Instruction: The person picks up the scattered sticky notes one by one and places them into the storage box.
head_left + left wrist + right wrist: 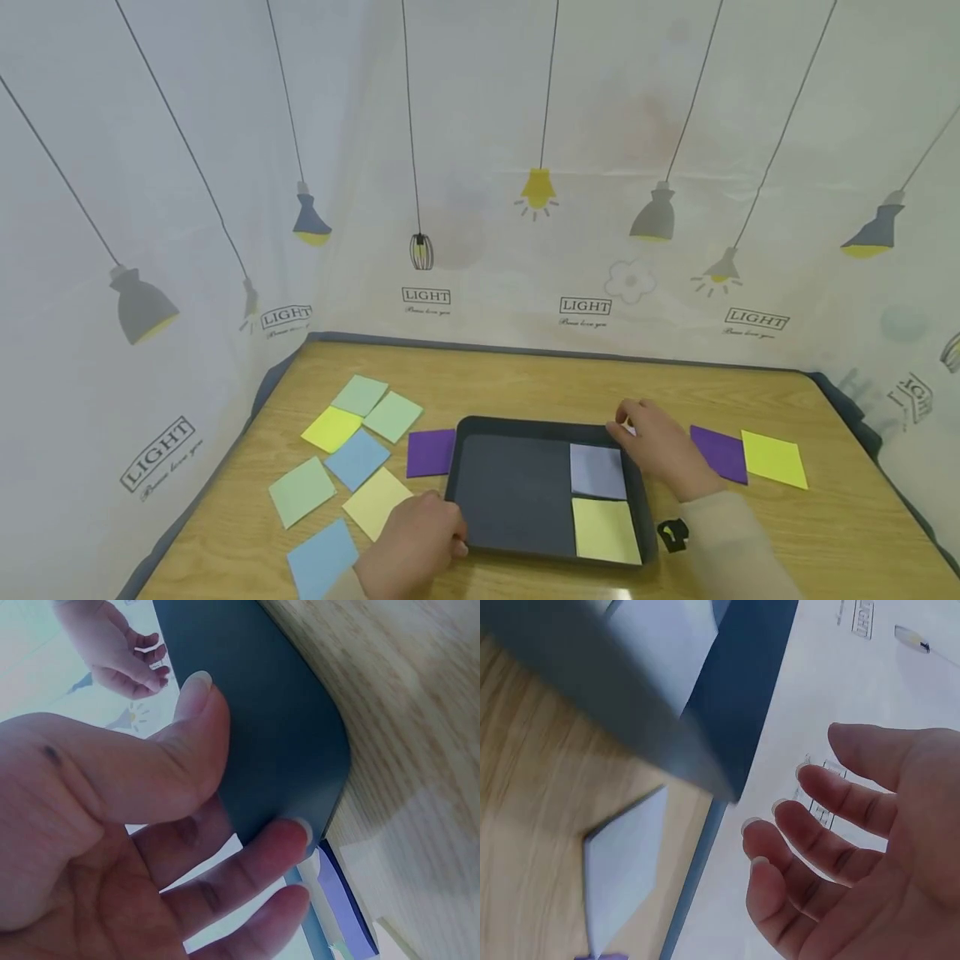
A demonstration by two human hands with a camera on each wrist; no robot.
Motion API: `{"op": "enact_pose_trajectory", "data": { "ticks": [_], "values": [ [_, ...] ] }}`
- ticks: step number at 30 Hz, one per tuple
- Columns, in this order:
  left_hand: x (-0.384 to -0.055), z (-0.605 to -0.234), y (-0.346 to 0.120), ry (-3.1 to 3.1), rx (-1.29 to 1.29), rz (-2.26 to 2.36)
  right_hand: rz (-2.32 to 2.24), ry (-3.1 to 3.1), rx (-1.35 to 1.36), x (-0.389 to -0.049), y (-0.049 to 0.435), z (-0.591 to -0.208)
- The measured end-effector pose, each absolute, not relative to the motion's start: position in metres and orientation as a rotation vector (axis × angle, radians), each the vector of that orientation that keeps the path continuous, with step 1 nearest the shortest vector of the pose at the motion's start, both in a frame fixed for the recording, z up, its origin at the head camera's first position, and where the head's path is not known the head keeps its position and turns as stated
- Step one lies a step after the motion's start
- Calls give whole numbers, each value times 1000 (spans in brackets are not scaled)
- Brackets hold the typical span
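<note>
Tray [513, 496] is pinched by the left hand [422, 533], the right hand [658, 446] loosely curled nearby.

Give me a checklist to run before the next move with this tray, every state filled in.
1. Left hand holds the tray at its near left corner: ok.
2. Right hand holds the tray: not ok; the right wrist view shows it apart from the tray, fingers relaxed.
3. Lavender note and pale yellow note lie inside the tray: ok.
4. Room for more notes: ok; the tray's left part is bare.
5. Left purple note free of the tray's wall: cannot tell; its edge may be tucked under.
</note>
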State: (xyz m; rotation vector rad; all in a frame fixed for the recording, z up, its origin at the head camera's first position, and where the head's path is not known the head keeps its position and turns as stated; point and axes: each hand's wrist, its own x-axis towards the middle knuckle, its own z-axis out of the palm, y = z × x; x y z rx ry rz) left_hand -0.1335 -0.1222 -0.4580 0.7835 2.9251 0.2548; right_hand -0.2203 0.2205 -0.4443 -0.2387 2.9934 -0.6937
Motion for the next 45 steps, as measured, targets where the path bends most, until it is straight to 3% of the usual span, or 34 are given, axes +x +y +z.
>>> {"op": "enact_pose_trajectory", "data": {
  "ticks": [22, 45],
  "values": [
    [-134, -458, -122, 2920, 777, 234, -706, 2961, -83, -220, 270, -466],
    [-133, -457, -123, 2919, 777, 245, -704, 2934, 91, -229, 281, -495]
  ]
}}
